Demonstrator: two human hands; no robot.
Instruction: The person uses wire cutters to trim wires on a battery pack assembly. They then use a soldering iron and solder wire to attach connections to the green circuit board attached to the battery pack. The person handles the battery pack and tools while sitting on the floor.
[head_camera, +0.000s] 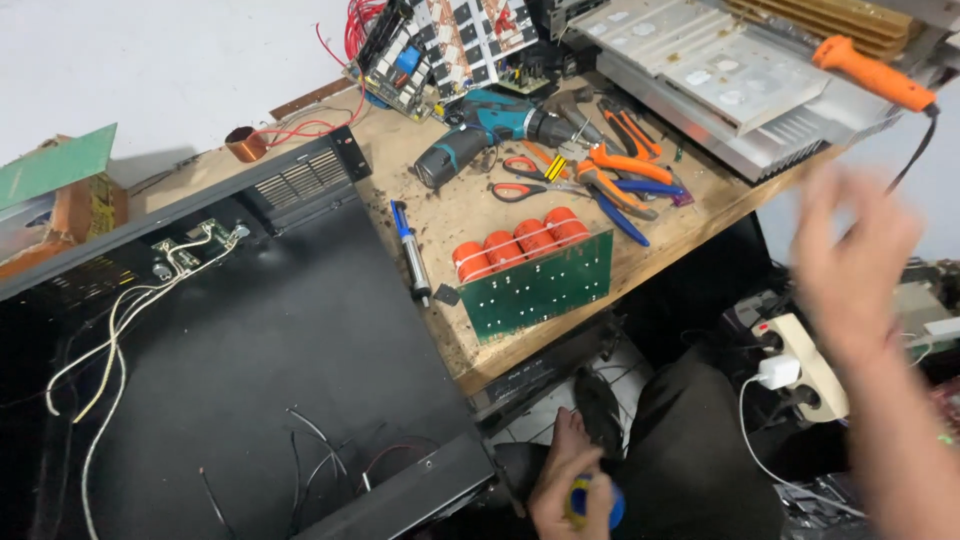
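Wrapped around a yellow-and-blue screwdriver handle (590, 500), the left hand (568, 480) sits low at about six o'clock in the view, fingers pressed closed on the tool; its shaft is hidden, so I cannot tell where the tip points. Up at three o'clock the right hand (850, 265) is raised in the air, fingers spread and holding nothing (it is badly blurred, so finer detail is lost).

Between the two hands, toward nine o'clock from the raised one, a green circuit board (540, 285) with four orange capacitors (520, 245) lies near the front edge of the wooden workbench (470, 200). Just beside it at its nine o'clock lies a blue-handled pen-shaped tool (410, 250). At the board's twelve o'clock rest a teal cordless drill (485, 130), red-handled scissors (525, 178) and orange pliers (625, 170). A black metal chassis (270, 350) with loose white wires (110, 340) fills the view from seven to ten o'clock. Finned aluminium heat sinks (720, 70) and an orange-handled soldering iron (870, 70) lie at one o'clock, and a white power strip (810, 365) sits below the right hand.
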